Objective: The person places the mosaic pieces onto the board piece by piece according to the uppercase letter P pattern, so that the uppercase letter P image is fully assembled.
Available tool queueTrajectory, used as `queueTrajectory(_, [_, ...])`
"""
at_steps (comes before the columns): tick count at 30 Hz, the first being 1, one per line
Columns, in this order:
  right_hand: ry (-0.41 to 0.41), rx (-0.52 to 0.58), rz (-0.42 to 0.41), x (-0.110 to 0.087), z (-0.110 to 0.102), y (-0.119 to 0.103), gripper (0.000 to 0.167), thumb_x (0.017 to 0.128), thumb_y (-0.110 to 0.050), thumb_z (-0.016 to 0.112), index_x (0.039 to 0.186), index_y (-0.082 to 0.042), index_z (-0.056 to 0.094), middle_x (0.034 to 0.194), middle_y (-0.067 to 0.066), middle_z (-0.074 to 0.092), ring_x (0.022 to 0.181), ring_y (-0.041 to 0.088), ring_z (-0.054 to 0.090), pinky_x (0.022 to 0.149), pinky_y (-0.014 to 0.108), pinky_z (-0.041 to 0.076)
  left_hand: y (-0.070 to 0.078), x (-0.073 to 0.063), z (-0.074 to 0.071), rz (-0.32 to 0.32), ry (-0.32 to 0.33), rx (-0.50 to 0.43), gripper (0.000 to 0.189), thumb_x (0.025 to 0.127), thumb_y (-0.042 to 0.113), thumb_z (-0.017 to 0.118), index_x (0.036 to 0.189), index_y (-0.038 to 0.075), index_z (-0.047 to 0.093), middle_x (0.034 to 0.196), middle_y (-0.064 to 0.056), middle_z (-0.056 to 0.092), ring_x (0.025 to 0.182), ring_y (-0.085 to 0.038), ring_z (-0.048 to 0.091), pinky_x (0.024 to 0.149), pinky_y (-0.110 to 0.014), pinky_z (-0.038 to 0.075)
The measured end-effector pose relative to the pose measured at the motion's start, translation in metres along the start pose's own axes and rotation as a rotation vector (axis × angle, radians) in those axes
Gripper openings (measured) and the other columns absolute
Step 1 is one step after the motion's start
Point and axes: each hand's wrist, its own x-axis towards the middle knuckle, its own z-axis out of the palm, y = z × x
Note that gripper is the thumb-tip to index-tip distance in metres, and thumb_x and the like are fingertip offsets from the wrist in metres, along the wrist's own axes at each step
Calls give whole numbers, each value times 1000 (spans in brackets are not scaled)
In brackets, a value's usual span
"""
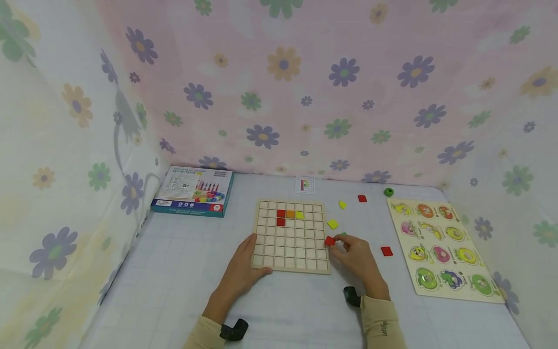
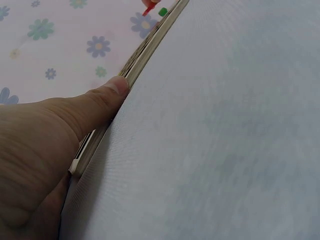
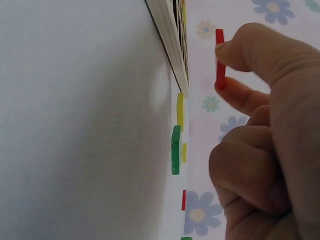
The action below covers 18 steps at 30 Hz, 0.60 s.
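A wooden grid board (image 1: pixel 289 246) lies on the white cloth, with dark red tiles (image 1: pixel 281 222), an orange tile (image 1: pixel 290 214) and a yellow-green tile (image 1: pixel 299 215) in its upper cells. My left hand (image 1: pixel 239 269) rests at its near left corner, straight fingers along the left side. In the left wrist view the thumb (image 2: pixel 102 100) presses the board's edge. Beside the right edge, my right hand (image 1: pixel 358 257) pinches a red square tile (image 3: pixel 220 59) between thumb and finger, raised above the cloth. A green tile (image 3: pixel 176 150) lies behind that hand, partly hidden in the head view.
Loose yellow tiles (image 1: pixel 333 224) and red tiles (image 1: pixel 386 251) lie right of the board. A printed pattern card (image 1: pixel 305 185) is behind it. A fruit puzzle board (image 1: pixel 440 252) and a green bead (image 1: pixel 389 192) are at right, a toy box (image 1: pixel 192 191) at back left.
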Motion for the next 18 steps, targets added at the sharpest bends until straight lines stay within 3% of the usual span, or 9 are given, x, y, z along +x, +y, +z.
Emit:
queueTrajectory(6, [-56, 12, -18, 8, 1, -17, 23, 87, -18, 78, 108, -8, 76, 73, 2, 55, 69, 15, 47, 54, 21, 35, -2, 1, 3, 0, 4, -6, 113, 77, 44, 88, 163, 10, 23, 167, -12, 30, 154, -31, 32, 123, -48, 37])
queueTrajectory(13, [-78, 33, -103, 22, 5, -37, 21, 87, -16, 77, 107, -9, 76, 64, -3, 39, 58, 10, 36, 49, 21, 26, -1, 0, 3, -11, 0, -21, 113, 77, 44, 88, 163, 11, 23, 167, -11, 30, 154, -31, 31, 123, -48, 37])
queueTrajectory(18, [-88, 57, -201, 33, 9, -53, 21, 87, -14, 77, 107, -8, 76, 69, 0, 51, 60, 8, 37, 50, 19, 28, -2, 1, 2, -6, 5, -12, 113, 78, 44, 88, 163, 11, 23, 167, -12, 30, 154, -31, 32, 122, -48, 37])
